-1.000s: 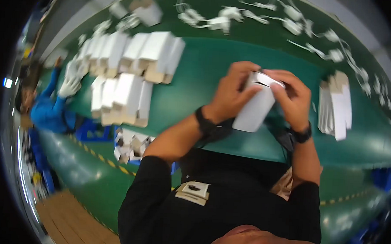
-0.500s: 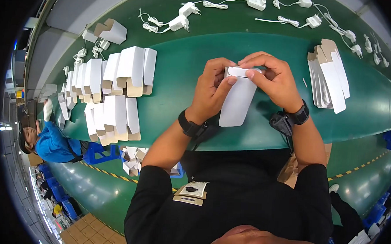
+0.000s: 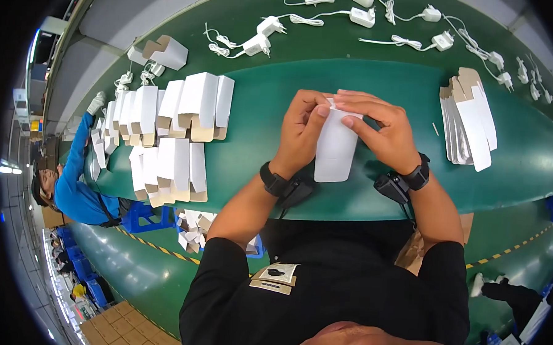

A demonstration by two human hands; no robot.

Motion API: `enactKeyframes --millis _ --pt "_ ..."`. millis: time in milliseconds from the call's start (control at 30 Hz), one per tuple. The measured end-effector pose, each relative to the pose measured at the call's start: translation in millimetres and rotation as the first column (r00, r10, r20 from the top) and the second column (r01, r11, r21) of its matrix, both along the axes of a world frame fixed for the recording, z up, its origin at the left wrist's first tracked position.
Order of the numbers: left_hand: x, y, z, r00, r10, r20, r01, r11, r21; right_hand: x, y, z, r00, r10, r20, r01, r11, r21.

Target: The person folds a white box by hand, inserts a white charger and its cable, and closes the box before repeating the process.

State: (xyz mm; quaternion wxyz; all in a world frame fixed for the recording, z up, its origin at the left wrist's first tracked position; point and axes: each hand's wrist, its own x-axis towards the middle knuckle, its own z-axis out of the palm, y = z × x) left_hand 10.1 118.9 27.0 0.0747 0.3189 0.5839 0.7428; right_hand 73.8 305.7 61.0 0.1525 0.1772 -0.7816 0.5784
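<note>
Both grips [image 3: 302, 129] [image 3: 384, 129] hold white box [image 3: 336, 151], interior hidden.

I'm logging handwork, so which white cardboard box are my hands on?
The white cardboard box between your left hand and right hand; neither touches the white boxes at left or flattened white cartons at right.

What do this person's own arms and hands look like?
The left hand and right hand are ungloved. Short black sleeves end near the elbows. Each wrist wears a black strap; beside each strap is a dark, boxy device with a thin dark cord.
</note>
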Motion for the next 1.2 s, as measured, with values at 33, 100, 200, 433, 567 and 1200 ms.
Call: enactKeyframes --millis 33,100,200,433,567,1200 --pt "-1 2 1 1.000 0.010 0.009 -0.009 1.000 -0.008 -2 3 -3 0.999 -0.015 -0.045 0.017 0.998 0.054" --pt "-4 3 7 0.996 -0.059 0.068 0.060 0.998 -0.010 -6 12 -8 0.998 -0.008 0.068 0.011 0.999 -0.038" --pt "-15 4 18 0.965 -0.190 0.182 0.193 0.981 0.002 -9 25 7 0.955 0.044 0.293 0.017 0.979 -0.202" --pt "-104 7 21 0.807 0.218 0.549 -0.299 0.952 0.063 84 110 59 0.622 -0.659 -0.423 0.670 0.168 0.723" --pt "-155 26 -32 0.729 0.383 0.567 -0.475 0.880 0.016 113 138 20 0.533 -0.822 -0.201 0.431 0.059 0.900" --pt "22 14 35 0.957 -0.245 0.157 0.222 0.964 0.150 60 -23 60 0.743 -0.341 -0.576 0.665 0.474 0.577"
